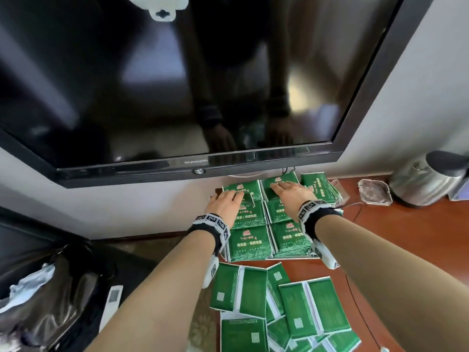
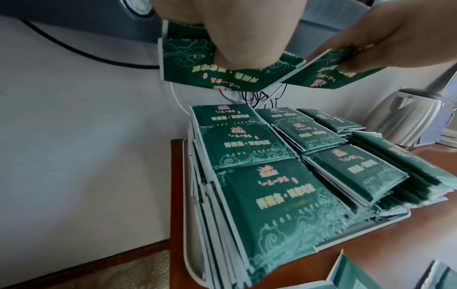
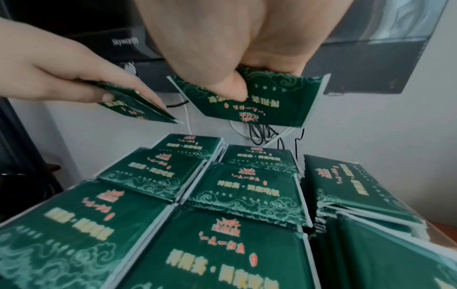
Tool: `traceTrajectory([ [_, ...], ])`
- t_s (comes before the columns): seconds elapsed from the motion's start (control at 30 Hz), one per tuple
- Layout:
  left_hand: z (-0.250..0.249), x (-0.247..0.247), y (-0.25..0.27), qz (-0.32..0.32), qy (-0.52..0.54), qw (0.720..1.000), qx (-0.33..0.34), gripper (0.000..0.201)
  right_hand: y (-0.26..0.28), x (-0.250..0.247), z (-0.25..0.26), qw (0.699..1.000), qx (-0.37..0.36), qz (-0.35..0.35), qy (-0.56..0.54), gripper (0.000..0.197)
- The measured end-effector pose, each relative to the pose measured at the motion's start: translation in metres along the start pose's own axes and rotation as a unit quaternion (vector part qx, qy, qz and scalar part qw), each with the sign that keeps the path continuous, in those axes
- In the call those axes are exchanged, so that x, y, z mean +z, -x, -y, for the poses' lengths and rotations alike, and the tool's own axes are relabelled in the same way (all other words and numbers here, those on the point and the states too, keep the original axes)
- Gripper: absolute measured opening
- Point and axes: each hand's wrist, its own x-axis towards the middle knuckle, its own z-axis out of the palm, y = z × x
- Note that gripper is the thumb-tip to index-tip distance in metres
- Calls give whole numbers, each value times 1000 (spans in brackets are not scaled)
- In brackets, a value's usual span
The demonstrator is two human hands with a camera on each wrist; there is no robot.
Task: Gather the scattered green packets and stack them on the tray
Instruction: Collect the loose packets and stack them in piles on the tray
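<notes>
Stacks of green packets fill a white tray on the brown table, under the TV. My left hand pinches a green packet above the far left stack. My right hand pinches another green packet above the far middle stack. Both held packets hang clear of the stacks, as the wrist views show. A scattered heap of green packets lies face down on the table near me.
A black TV hangs on the wall just above the tray. A steel kettle and a glass ashtray stand at the right. Cables run behind the tray. A black bag lies left, below the table.
</notes>
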Motion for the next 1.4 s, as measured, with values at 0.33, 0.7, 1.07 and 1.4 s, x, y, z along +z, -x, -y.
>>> traceTrajectory([
  [0.33, 9, 18, -65, -29, 23, 999, 0, 78, -73, 14, -22, 998, -17, 23, 51, 80],
  [0.7, 4, 57, -80, -6, 29, 1000, 5, 90, -94, 44, -34, 994, -31, 59, 90, 88],
  [1.07, 2, 60, -85, -22, 13, 999, 30, 72, -94, 55, -33, 996, 29, 45, 77, 76],
  [1.4, -9, 42, -61, -59, 12, 997, 39, 67, -60, 40, -37, 999, 33, 5, 15, 77],
])
